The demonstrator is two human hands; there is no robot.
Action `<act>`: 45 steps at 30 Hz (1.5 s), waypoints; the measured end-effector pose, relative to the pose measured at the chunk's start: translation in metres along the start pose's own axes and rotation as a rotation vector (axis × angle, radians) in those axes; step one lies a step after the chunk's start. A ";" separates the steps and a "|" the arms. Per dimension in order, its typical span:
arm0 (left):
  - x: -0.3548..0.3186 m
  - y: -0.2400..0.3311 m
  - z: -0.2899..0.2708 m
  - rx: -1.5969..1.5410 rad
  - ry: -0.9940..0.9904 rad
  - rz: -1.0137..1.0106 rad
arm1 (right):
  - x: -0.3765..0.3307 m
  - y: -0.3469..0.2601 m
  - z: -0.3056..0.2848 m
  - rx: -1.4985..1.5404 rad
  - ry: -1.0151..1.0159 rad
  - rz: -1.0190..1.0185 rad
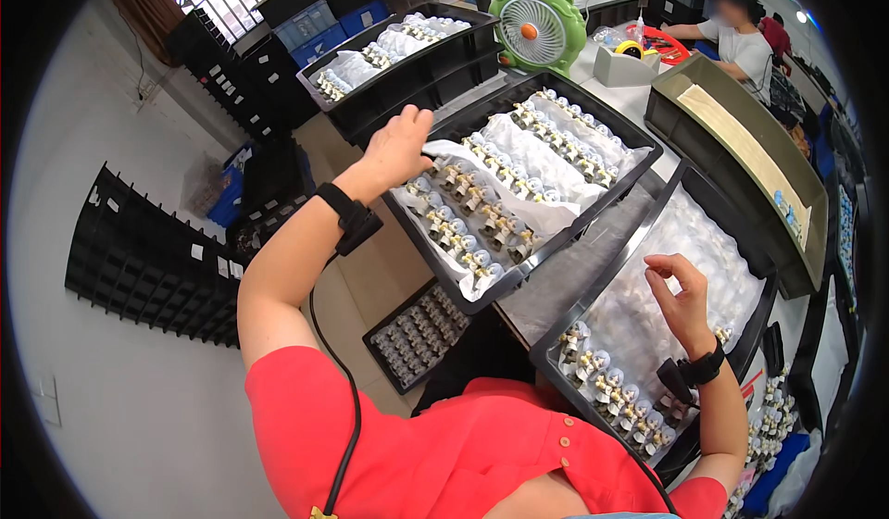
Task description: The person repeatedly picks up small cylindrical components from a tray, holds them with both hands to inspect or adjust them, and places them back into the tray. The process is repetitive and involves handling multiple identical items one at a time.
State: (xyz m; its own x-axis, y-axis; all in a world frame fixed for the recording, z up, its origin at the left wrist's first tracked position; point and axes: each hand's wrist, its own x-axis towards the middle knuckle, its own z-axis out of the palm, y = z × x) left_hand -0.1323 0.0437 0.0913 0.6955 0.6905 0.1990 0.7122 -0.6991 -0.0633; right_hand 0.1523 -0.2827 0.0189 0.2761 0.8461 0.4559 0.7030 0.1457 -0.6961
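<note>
My left hand [398, 149] is over the left corner of the middle black tray [519, 274], fingers stretched out and thumb apart, beside a white sheet [542, 213]. Rows of small figurines [451, 232] with pale blue heads lie in that tray between white sheets. Over the right black tray [565, 385] hovers my right hand [681, 301], thumb and forefinger curved together in a pinch; what is between them, if anything, I cannot make out. A cloudy white sheet [681, 241] covers most of that tray, with uncovered figurines [616, 394] along its near side.
A green fan [537, 24] stands behind the middle tray. Another black tray [398, 79] of figurines is at the back left, and a figurine tray [417, 334] sits low on the floor. An olive bin [741, 139] stands right. A person [741, 47] sits farther back.
</note>
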 end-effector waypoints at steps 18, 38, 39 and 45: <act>0.015 -0.060 0.068 0.037 -0.082 0.570 | 0.090 -0.066 0.090 -0.100 -0.243 -0.267; 0.000 -0.051 0.057 -0.099 -0.559 0.349 | 0.132 -0.081 0.149 -0.131 -1.207 0.113; -0.003 -0.054 0.049 -0.212 -0.617 0.323 | 0.132 -0.088 0.148 -0.083 -1.205 0.169; -0.009 -0.073 0.018 -0.539 -0.907 0.361 | 0.109 -0.105 0.141 0.058 -1.132 -0.063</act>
State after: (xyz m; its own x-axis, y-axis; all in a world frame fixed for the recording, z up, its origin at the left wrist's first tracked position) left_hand -0.1890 0.0915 0.0764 0.8221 0.1562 -0.5475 0.4727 -0.7232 0.5035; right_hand 0.0159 -0.1330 0.0636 -0.5306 0.8093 -0.2519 0.6549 0.2028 -0.7280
